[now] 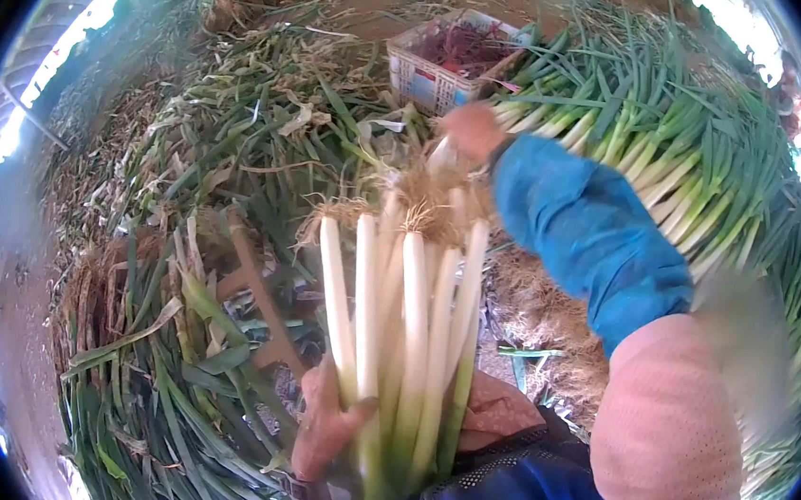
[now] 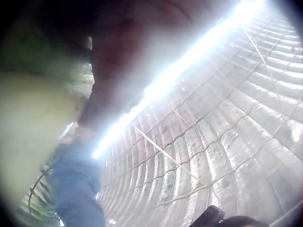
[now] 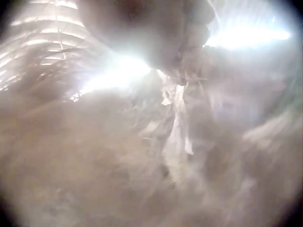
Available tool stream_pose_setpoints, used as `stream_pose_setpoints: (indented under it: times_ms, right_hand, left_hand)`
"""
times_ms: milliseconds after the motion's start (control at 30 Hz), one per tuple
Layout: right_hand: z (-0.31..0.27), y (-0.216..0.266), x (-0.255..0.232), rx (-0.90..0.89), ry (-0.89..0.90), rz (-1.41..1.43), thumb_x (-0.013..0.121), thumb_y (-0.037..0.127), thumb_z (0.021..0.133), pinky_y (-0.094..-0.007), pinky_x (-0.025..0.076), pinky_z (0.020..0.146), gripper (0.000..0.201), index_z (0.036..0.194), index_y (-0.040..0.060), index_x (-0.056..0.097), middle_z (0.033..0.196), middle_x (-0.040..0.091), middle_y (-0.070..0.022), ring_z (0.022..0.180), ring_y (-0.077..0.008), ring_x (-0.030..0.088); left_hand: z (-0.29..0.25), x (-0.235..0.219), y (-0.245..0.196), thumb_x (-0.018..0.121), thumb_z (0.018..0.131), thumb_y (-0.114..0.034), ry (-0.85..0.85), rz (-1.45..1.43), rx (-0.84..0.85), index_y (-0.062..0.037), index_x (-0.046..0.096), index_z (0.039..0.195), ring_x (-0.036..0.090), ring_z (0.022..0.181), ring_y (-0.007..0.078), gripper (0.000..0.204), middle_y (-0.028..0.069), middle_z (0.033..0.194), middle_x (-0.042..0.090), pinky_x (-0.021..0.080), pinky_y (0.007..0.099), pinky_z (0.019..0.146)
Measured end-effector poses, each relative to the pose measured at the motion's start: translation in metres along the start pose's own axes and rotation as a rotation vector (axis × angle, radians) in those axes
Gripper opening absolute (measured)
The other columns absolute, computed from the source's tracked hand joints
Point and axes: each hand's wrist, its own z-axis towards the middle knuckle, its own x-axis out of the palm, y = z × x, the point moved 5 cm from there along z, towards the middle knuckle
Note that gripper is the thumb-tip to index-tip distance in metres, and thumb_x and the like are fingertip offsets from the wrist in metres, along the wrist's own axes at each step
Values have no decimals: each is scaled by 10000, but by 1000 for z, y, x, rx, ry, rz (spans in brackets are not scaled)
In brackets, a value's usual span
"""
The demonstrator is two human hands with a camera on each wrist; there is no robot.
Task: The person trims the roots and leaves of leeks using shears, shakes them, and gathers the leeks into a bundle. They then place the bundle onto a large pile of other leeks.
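Well, we grip smooth, rod-like leeks upright in our curled left hand, wiry roots on top; our right hand blurs near them, its hold unclear to us.

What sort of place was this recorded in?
Likely a greenhouse or tunnel shelter where harvested green onions or leeks are handled: a ribbed roof, a long pile of green-topped stalks, and heaped loose leaves.

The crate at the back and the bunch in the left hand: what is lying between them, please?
In the head view, the right hand, blurred, is between the crate and the bunch of white stalks in the left hand.
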Motion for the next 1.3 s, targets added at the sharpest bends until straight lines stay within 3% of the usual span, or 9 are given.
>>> stream_pose_setpoints:
  times_ms: [200, 333, 533, 733, 900, 1067, 1233, 1267, 1300]
  right_hand:
    - [-63, -59, -10, 81, 228, 66, 510, 191, 866, -392, 509, 729, 388, 1224, 54, 449, 1070, 567, -182, 923, -258, 597]
    - [-164, -21, 69, 160, 409, 256, 522, 188, 856, -389, 497, 740, 378, 1200, 43, 462, 1052, 577, -177, 917, -265, 595]
    - [-181, -24, 133, 365, 475, 291, 541, 183, 841, -385, 479, 756, 364, 1164, 26, 482, 1026, 593, -169, 907, -276, 591]
    - [-140, -65, 175, 415, 528, 250, 559, 178, 825, -380, 461, 773, 351, 1128, 9, 501, 1000, 609, -161, 897, -287, 587]
    - [58, -122, 110, 287, 177, 304, 575, 174, 812, -376, 446, 787, 341, 1098, -5, 517, 978, 623, -155, 888, -296, 585]
    - [148, 110, -106, -391, -125, 367, 644, 70, 609, -383, 357, 983, 832, 1371, 63, 310, 1320, 411, -189, 1195, -335, 417]
    - [90, 396, -166, -1170, 2, 222, 675, 186, 616, -436, 385, 858, 739, 1298, 93, 405, 1212, 435, -147, 1057, -302, 450]
    - [76, 439, -118, -1267, -484, 249, 726, 316, 599, -445, 379, 848, 841, 1332, 122, 362, 1232, 419, -137, 1064, -308, 442]
    - [57, 481, -104, -1328, -381, 222, 745, 354, 577, -441, 378, 839, 905, 1352, 135, 331, 1236, 414, -136, 1067, -306, 441]
  left_hand:
    - [2, -4, 5, 638, 648, -414, -9, -36, -22, 0, 348, 1331, 401, 1101, 340, 850, 231, 1149, 465, 296, 424, 973]
    - [12, -13, -16, 679, 607, -304, -182, 136, 329, -10, 519, 1096, 559, 698, 327, 593, 149, 719, 571, 419, 407, 667]
    - [19, -12, -1, 628, 673, -452, -125, 382, 317, 9, 484, 1126, 574, 636, 310, 663, 138, 653, 561, 440, 395, 596]
    - [19, -17, 3, 599, 695, -477, -162, 417, 314, 61, 409, 1204, 582, 598, 300, 765, 128, 602, 554, 449, 391, 583]
    - [18, -18, 4, 551, 743, -520, -104, 447, 246, 80, 422, 1148, 590, 574, 287, 735, 118, 582, 564, 447, 390, 520]
    - [20, -25, -5, 563, 705, -499, -10, 475, 104, 37, 465, 1105, 584, 592, 313, 676, 139, 606, 566, 454, 410, 539]
    - [15, -34, -7, 564, 685, -491, 24, 432, 137, 62, 494, 1039, 581, 578, 316, 661, 134, 590, 561, 458, 410, 527]
    - [12, -31, -6, 565, 682, -484, -113, 396, 204, 53, 503, 1013, 581, 577, 314, 633, 132, 590, 559, 457, 405, 525]
    - [8, -25, -4, 567, 680, -476, -251, 360, 271, 44, 512, 987, 581, 576, 312, 607, 129, 589, 557, 456, 400, 522]
